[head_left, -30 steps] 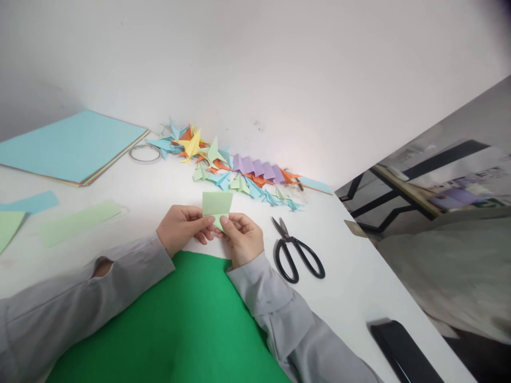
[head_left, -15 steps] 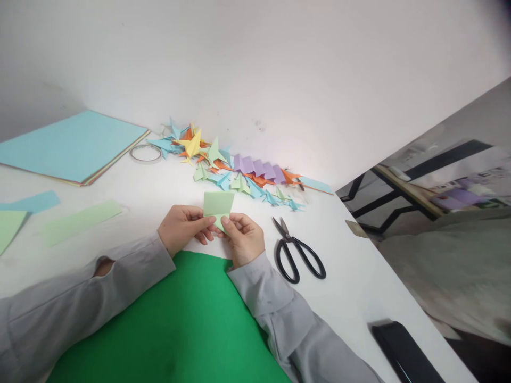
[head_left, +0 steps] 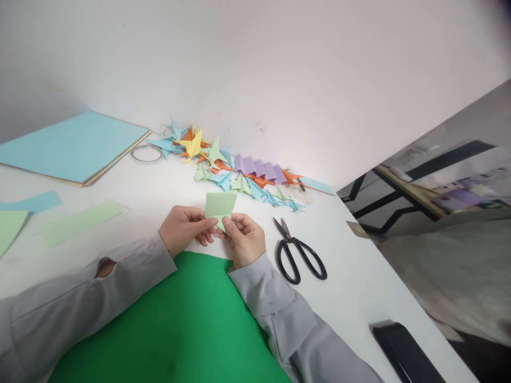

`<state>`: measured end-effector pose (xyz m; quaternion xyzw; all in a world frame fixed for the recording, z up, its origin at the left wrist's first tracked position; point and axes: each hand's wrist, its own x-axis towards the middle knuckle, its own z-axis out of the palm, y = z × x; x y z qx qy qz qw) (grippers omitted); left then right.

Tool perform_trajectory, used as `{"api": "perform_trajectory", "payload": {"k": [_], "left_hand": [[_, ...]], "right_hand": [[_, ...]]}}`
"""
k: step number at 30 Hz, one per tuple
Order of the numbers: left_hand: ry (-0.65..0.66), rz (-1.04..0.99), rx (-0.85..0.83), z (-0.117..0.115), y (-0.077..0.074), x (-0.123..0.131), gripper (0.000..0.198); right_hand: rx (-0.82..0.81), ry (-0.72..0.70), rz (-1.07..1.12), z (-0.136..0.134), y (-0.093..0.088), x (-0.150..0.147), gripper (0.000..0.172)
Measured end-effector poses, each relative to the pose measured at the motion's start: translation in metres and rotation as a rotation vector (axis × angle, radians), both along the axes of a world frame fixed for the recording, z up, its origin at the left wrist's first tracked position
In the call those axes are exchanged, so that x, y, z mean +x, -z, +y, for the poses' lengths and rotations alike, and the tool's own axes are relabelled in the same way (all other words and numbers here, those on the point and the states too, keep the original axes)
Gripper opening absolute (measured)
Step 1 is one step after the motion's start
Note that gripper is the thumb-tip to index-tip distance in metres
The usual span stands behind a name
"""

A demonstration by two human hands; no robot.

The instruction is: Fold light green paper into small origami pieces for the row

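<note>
Between my two hands is a small light-green square of paper (head_left: 221,204), creased across its middle, its upper half tilted up. My left hand (head_left: 188,227) pinches its lower left edge between thumb and fingers. With thumb on top and fingers underneath, my right hand (head_left: 245,238) grips the lower right part. The thumbs partly cover the lower half. Black-handled scissors (head_left: 293,240) lie just right of my right hand, blades apart. Beyond my hands is a heap of folded paper figures (head_left: 191,143) in yellow, orange, blue and green, with a purple pleated row (head_left: 259,168) beside it.
A stack of coloured paper sheets (head_left: 75,149) lies at the back left, with a roll of tape (head_left: 146,153) near it. Green (head_left: 85,219) and blue paper strips (head_left: 35,202) are at the left. A black oblong object (head_left: 405,351) sits near the table's right edge.
Everything appears shifted very slightly to the right in view. My hands keep the same grip on the green paper, and its fold looks nearly unchanged.
</note>
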<state>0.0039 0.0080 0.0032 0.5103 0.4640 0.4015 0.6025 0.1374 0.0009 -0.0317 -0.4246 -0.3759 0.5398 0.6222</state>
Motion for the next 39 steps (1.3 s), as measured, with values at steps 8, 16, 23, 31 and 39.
{"api": "perform_trajectory", "payload": {"k": [8, 16, 23, 31, 39], "left_hand": [[-0.004, 0.011, -0.030, -0.001, -0.001, 0.000, 0.025], [0.013, -0.003, -0.020, 0.000, 0.002, -0.001, 0.023], [0.015, 0.002, -0.019, 0.001, 0.001, -0.001, 0.023], [0.016, -0.031, -0.015, -0.001, -0.001, -0.001, 0.020], [0.018, -0.075, -0.041, 0.000, 0.001, -0.003, 0.019]], "right_hand": [[-0.016, 0.003, -0.005, -0.001, -0.001, 0.000, 0.027], [-0.028, -0.005, 0.013, -0.001, -0.003, 0.000, 0.027], [-0.044, -0.013, 0.031, -0.002, -0.006, -0.001, 0.026], [-0.090, -0.048, 0.104, -0.004, -0.014, -0.001, 0.018], [-0.059, -0.080, 0.078, -0.003, -0.010, 0.001, 0.021]]}}
